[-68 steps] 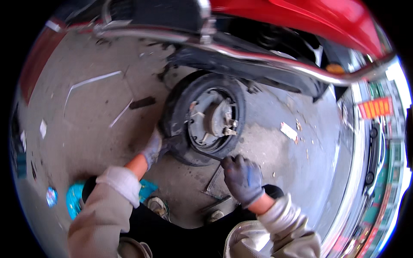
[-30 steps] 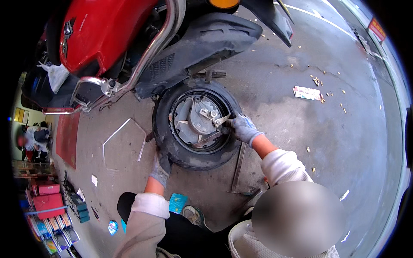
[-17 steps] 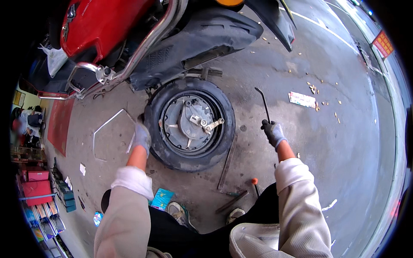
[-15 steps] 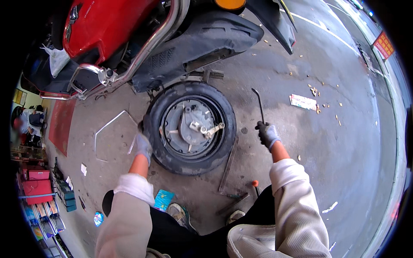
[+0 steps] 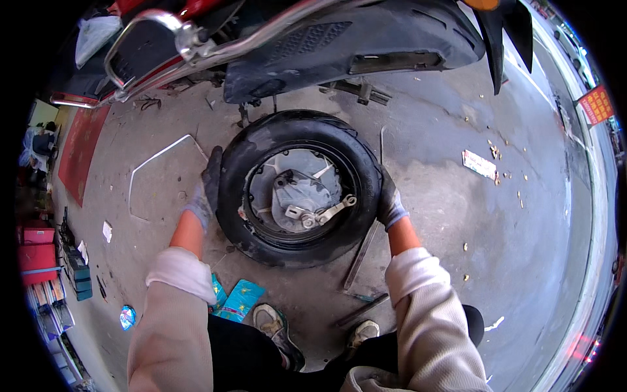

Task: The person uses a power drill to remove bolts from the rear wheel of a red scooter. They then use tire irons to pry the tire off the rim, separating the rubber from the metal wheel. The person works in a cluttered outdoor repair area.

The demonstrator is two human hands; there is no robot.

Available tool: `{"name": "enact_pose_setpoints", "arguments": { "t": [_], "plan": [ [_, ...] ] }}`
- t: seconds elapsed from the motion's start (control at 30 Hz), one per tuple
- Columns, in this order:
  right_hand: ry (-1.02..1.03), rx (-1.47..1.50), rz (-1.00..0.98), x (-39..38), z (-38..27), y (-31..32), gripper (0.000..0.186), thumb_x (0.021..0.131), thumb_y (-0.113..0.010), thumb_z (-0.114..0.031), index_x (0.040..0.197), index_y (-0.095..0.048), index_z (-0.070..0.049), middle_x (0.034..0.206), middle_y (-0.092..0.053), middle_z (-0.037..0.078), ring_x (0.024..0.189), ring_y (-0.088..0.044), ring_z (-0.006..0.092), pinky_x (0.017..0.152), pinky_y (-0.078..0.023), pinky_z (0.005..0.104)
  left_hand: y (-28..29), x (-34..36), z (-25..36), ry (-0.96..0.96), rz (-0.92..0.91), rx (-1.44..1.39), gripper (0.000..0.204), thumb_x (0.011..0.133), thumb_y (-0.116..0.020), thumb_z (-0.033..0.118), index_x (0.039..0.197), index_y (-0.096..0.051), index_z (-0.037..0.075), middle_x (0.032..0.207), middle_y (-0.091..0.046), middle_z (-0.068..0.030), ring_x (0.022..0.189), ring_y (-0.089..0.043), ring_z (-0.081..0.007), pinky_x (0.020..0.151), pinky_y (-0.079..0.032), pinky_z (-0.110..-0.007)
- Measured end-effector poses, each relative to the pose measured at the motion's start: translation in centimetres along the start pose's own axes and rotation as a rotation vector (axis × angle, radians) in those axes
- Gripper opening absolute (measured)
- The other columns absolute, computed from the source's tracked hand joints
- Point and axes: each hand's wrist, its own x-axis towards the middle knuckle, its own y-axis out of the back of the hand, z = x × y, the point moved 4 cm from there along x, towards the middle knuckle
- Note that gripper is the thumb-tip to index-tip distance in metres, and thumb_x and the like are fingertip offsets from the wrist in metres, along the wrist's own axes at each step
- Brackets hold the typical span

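At the far left, red boxes (image 5: 38, 245) and shelving are seen at the edge of the concrete floor (image 5: 522, 261), with a red mat (image 5: 78, 147) farther up. A white line (image 5: 157, 160) is painted on the floor beside the wheel. The left hand (image 5: 206, 189), gloved in grey and dark, is laid flat against the left side of the tyre (image 5: 299, 186), its fingers stretched along the rubber. A blue wrapper (image 5: 238, 299) lies by the left knee, next to a worn shoe (image 5: 274, 326). The tyre lies flat on the floor below the scooter body (image 5: 353, 39), and its hub (image 5: 304, 196) with a small lever faces upward. The right hand (image 5: 390, 199), gloved likewise, is pressed on the tyre's right side, fingers curled round the tread. A long metal bar (image 5: 362, 251) lies on the floor just under that hand, partly hidden by the tyre. Farther right, a small printed paper (image 5: 480, 163) lies on the concrete, well apart from the wheel.
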Motion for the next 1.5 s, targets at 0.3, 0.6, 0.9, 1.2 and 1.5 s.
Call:
{"name": "enact_pose_setpoints", "arguments": {
  "t": [0.3, 0.6, 0.9, 1.2, 1.5],
  "plan": [
    [0.074, 0.413, -0.085, -4.7, 7.0, 1.6, 0.047, 0.099, -0.042, -0.033, 0.135, -0.046, -0.003, 0.128, -0.057, 0.011, 0.113, -0.055, 0.0241, 0.102, -0.042, 0.0354, -7.7, -8.7, 12.5, -0.060, 0.075, -0.074, 0.034, 0.094, -0.056, 0.026, 0.116, -0.059, -0.001, 0.112, -0.062, -0.0176, 0.096, -0.062, -0.0188, 0.085, -0.048, -0.030],
    [-0.359, -0.734, 0.353, -16.6, 1.2, 5.7, 0.038, 0.091, -0.057, -0.036, 0.100, -0.062, 0.001, 0.072, -0.064, 0.009, 0.058, -0.060, 0.0175, 0.053, -0.048, 0.0312, -6.8, -17.0, 11.2, -0.619, -0.037, 0.986, 0.034, 0.074, -0.068, 0.023, 0.103, -0.064, 0.007, 0.107, -0.061, -0.0135, 0.105, -0.054, -0.0329, 0.097, -0.040, -0.045],
    [-0.247, -1.049, 0.024, -20.2, -13.1, -13.2, 0.016, 0.094, -0.058, -0.021, 0.087, -0.057, -0.007, 0.070, -0.053, -0.001, 0.056, -0.047, 0.0067, 0.046, -0.033, 0.0233, -6.7, -17.2, 9.5, -0.367, -0.052, 1.211, 0.041, 0.076, -0.060, 0.024, 0.113, -0.056, 0.006, 0.116, -0.053, -0.0160, 0.114, -0.047, -0.0349, 0.104, -0.032, -0.045],
    [0.074, -2.056, -0.404, -5.0, -2.0, -26.3, 0.032, 0.094, -0.046, -0.033, 0.117, -0.058, -0.013, 0.095, -0.067, 0.021, 0.085, -0.065, 0.0407, 0.074, -0.051, 0.0490, -5.3, -17.9, 9.3, -0.516, -0.003, 1.011, 0.037, 0.075, -0.065, 0.025, 0.109, -0.062, 0.010, 0.116, -0.055, -0.0120, 0.114, -0.047, -0.0327, 0.105, -0.032, -0.050],
    [-0.395, -2.425, -0.345, 0.9, 3.0, -25.5, 0.042, 0.094, -0.041, -0.036, 0.118, -0.054, -0.003, 0.111, -0.061, 0.030, 0.108, -0.058, 0.0441, 0.092, -0.047, 0.0502, -4.1, -16.7, 9.6, -0.489, -0.008, 0.903, 0.029, 0.080, -0.061, 0.019, 0.107, -0.063, 0.009, 0.114, -0.057, -0.0095, 0.114, -0.049, -0.0297, 0.106, -0.032, -0.048]
  ]
}}
